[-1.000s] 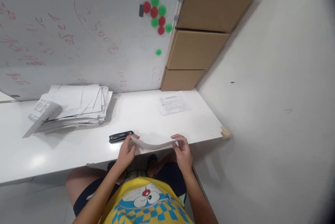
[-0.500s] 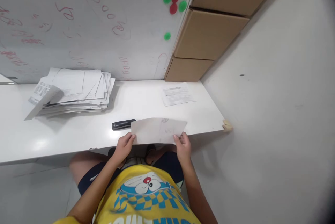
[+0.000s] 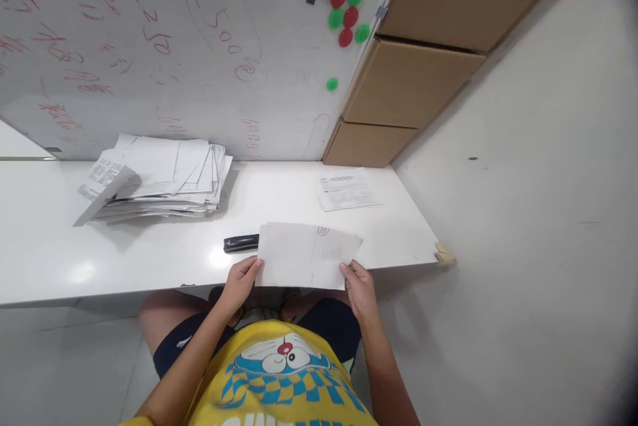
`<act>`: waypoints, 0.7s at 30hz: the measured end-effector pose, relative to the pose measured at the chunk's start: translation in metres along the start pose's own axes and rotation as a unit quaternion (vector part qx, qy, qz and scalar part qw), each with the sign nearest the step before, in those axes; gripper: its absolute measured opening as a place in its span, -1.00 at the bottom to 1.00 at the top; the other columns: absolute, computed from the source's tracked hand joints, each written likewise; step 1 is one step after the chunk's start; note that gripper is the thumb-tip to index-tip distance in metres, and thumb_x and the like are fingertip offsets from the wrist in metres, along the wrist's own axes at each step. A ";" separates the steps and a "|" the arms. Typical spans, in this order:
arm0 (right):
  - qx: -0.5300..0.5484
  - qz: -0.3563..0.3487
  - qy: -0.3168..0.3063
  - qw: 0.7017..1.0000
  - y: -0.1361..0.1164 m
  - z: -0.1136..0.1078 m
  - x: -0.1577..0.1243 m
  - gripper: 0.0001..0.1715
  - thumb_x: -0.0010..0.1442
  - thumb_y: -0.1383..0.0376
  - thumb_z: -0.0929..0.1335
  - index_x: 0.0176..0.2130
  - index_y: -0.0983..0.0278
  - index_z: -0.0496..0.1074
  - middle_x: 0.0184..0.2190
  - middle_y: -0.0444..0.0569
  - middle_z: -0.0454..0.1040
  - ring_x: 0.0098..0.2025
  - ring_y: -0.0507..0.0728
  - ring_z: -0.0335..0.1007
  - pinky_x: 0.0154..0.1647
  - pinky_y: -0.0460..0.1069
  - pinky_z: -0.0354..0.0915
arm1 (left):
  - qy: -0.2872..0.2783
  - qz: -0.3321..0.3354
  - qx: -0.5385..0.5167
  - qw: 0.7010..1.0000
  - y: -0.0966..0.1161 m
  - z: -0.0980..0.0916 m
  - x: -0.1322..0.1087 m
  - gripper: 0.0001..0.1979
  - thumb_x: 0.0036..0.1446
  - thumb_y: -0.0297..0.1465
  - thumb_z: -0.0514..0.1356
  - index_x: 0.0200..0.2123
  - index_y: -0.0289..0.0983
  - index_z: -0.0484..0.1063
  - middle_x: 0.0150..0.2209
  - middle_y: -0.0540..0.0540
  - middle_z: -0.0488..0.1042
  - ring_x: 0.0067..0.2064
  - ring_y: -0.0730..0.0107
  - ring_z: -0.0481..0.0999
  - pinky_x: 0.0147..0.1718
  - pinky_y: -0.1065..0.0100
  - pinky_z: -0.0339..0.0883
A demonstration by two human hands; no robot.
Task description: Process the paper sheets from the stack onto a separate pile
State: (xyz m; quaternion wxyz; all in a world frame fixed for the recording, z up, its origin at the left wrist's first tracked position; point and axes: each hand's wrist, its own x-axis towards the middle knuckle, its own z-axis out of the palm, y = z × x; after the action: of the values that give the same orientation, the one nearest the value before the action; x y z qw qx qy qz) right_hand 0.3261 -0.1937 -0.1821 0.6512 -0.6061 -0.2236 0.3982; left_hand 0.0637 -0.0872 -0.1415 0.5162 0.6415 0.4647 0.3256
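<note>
Sheets of white paper are held up at the table's front edge, with a round stamp near their top and faint print showing through. My left hand pinches the left edge between thumb and fingers. On the opposite side, my right hand grips the right edge, its thumb on top. A second layer's corner sticks out at the upper right, so more than one sheet seems to be there. Just left of the paper lies a black stapler, its right end hidden behind the sheets.
A thick pile of papers sits at the left of the white table, with a folded sheet on it. Printed sheets lie at the back right. Behind stand a whiteboard with magnets and stacked cardboard boxes. A wall closes the right side.
The paper is flatter and turned more toward me, with its right layers now slightly apart. Both hands keep their hold. The whole view has shifted a little.
</note>
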 end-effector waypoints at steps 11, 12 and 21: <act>-0.027 -0.053 0.022 0.998 0.000 0.005 0.012 -0.60 -0.02 0.09 0.46 -0.22 0.26 0.50 -0.32 -0.02 0.60 -0.17 0.20 0.48 -0.02 0.13 0.32 | 0.083 0.067 0.035 0.994 -0.005 0.010 0.007 -0.71 0.12 -0.15 0.17 -0.31 -0.24 0.54 -0.27 -0.10 0.58 -0.19 0.21 0.54 -0.17 0.25 0.41; -0.045 -0.057 0.022 0.997 0.000 0.007 0.012 -0.60 -0.03 0.08 0.46 -0.23 0.26 0.49 -0.34 -0.02 0.59 -0.18 0.20 0.48 -0.05 0.12 0.33 | 0.070 0.078 0.037 0.994 -0.007 0.011 0.008 -0.70 0.14 -0.16 0.15 -0.25 -0.24 0.52 -0.23 -0.11 0.58 -0.16 0.21 0.54 -0.14 0.24 0.41; -0.252 -0.102 0.007 0.962 -0.017 0.013 -0.013 -0.67 0.12 0.00 0.33 -0.30 0.18 0.47 -0.40 -0.03 0.56 -0.25 0.22 0.46 -0.18 0.04 0.35 | 0.038 0.137 0.102 0.985 -0.007 0.011 -0.001 -0.67 0.25 -0.23 0.05 -0.02 -0.27 0.39 -0.09 -0.19 0.51 -0.05 0.21 0.49 -0.06 0.20 0.37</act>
State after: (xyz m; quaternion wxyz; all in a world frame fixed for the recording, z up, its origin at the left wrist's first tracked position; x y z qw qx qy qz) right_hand 0.3129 -0.1953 -0.1610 0.5156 -0.7275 -0.3730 0.2562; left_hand 0.0717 -0.0918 -0.1515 0.3807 0.7354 0.4228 0.3680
